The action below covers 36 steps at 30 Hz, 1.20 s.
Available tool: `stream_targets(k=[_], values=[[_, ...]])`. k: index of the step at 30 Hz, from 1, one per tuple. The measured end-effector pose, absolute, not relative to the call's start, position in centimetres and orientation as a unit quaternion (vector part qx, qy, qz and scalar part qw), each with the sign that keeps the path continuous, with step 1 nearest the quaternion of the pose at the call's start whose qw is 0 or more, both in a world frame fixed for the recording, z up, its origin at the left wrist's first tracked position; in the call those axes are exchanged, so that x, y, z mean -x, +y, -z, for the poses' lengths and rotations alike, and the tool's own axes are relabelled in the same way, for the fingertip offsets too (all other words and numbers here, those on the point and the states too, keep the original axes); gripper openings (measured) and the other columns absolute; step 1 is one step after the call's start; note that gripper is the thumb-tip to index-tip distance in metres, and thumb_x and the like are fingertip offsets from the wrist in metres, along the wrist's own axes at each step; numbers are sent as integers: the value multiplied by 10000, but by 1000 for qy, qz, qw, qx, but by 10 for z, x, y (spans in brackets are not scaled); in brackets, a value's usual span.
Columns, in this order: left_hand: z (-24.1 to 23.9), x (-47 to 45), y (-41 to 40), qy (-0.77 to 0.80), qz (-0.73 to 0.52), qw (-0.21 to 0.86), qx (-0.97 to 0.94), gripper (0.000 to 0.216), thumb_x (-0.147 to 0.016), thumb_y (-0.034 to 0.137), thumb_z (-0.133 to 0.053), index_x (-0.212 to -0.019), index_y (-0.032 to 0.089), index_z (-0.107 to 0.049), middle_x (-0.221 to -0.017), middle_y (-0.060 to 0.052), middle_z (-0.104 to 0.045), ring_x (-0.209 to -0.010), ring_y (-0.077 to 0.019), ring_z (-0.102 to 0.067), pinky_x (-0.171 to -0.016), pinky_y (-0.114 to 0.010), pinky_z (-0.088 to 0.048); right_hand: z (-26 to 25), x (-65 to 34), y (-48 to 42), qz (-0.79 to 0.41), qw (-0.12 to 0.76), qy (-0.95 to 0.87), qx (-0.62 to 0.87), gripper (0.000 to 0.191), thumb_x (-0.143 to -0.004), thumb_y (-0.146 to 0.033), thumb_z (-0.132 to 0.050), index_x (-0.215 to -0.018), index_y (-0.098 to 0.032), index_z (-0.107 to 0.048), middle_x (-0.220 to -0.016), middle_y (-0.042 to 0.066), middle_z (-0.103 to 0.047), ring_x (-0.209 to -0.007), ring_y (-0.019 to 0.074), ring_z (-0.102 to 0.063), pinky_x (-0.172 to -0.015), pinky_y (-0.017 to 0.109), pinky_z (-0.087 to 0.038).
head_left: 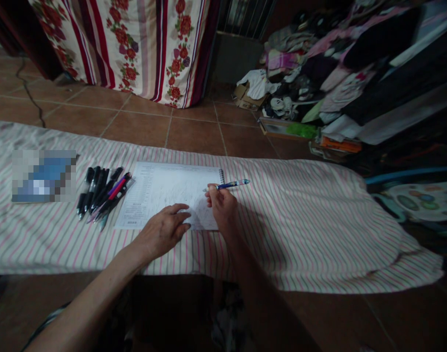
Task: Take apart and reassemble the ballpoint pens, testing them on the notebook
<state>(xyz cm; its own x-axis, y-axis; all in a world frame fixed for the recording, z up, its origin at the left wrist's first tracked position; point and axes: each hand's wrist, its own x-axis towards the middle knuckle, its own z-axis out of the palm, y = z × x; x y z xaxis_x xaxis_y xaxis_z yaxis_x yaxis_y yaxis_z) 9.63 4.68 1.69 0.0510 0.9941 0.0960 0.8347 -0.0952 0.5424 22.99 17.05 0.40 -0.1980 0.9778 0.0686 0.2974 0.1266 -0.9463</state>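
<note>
A white spiral-bound notebook [179, 183] lies on the striped cloth in front of me, its coil along the right edge. Printed text runs down a strip at the left of the page, and faint marks show on the sheet. My left hand [167, 226] rests palm down on the lower part of the page, fingers spread, holding nothing. Between the fingers of my right hand [222, 203] is a blue pen [233, 184], held over the page's right side with its tip pointing left. Whether the tip touches the paper I cannot tell.
Several pens and markers [104, 193] lie in a bunch left of the notebook. A blurred-out object [43, 176] is farther left. The striped cloth [311, 220] covers the surface. Beyond the tiled floor [194, 129] hang a floral curtain [146, 49] and piled clothes [300, 63].
</note>
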Motion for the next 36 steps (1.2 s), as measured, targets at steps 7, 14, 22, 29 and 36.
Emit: stream_targets(k=[7,14,22,29,36], values=[[-18,-97,47,648,-225,173,-707,283,-897,264,-446,-1086,159,-630,-1268,-105,-567,-1144,-208,-554,-976,-359,-460,0,-222,169,-453,358,-688,440,391,-836,-468,-467,-915,-142,-670,-746,64,-717,-595,131,-641,-518,211,-485],[-18,-97,46,648,-222,170,-708,301,-902,270,-444,-1117,152,-619,-1269,-103,-570,-1168,-205,-537,-992,-348,-447,4,-218,173,-442,332,-711,435,370,-853,-419,-454,-956,-135,-668,-808,75,-726,-658,139,-659,-555,217,-494],[-16,-97,47,650,-224,172,-705,297,-898,270,-447,-1111,163,-625,-1273,-104,-570,-1161,-215,-540,-983,-370,-456,0,-216,171,-418,310,-718,462,353,-846,-417,-455,-842,-148,-683,-741,73,-719,-637,157,-660,-544,231,-497],[-16,-96,47,644,-237,173,-707,277,-889,249,-459,-1100,182,-624,-1256,-90,-581,-1145,-208,-552,-975,-380,-464,0,-214,169,-452,411,-646,458,394,-835,-437,-447,-960,-128,-658,-768,67,-707,-588,129,-628,-511,219,-494],[-15,-95,47,645,-231,175,-706,300,-898,267,-443,-1113,154,-619,-1273,-109,-564,-1159,-214,-546,-987,-370,-456,-10,-224,178,-415,460,-610,493,425,-855,-488,-400,-958,-155,-642,-752,39,-649,-576,115,-567,-534,229,-463]])
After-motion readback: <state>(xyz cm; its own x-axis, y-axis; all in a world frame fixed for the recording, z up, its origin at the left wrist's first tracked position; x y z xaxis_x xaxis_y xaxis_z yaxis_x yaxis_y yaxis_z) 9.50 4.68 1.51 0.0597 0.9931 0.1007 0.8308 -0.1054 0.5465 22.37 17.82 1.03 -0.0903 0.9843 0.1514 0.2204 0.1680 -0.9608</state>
